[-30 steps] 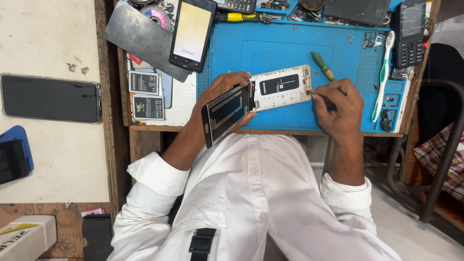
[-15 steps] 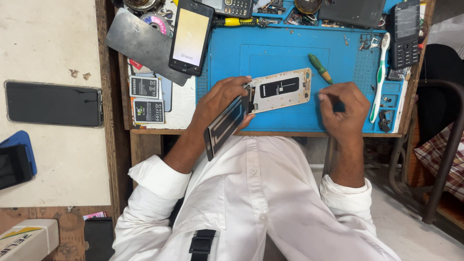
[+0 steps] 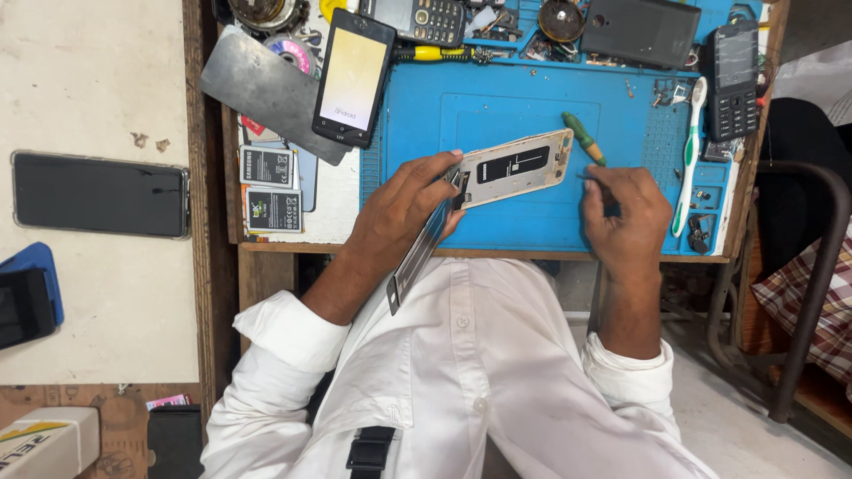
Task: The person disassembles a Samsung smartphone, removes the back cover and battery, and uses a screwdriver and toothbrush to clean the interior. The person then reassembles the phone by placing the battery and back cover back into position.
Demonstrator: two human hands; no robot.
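My left hand (image 3: 404,200) grips an opened phone at the join between its two halves. The gold frame half (image 3: 519,164) lies flat on the blue repair mat (image 3: 461,115). The dark screen panel (image 3: 417,257) hangs tilted down from it over the bench edge toward my white shirt. My right hand (image 3: 626,213) rests on the mat just right of the frame, fingers curled around a thin dark tool that is mostly hidden. A green-handled screwdriver (image 3: 583,135) lies beside the frame's right end.
A lit black smartphone (image 3: 353,78), a grey panel (image 3: 266,89), two batteries (image 3: 271,186), a white and green toothbrush (image 3: 688,155), keypad phones (image 3: 735,78) and small parts crowd the bench. A dark phone (image 3: 99,193) lies on the left counter. A chair frame (image 3: 812,293) stands right.
The screen panel has swung further down and away from the frame half. My right hand has slid off the frame's end and down onto the mat.
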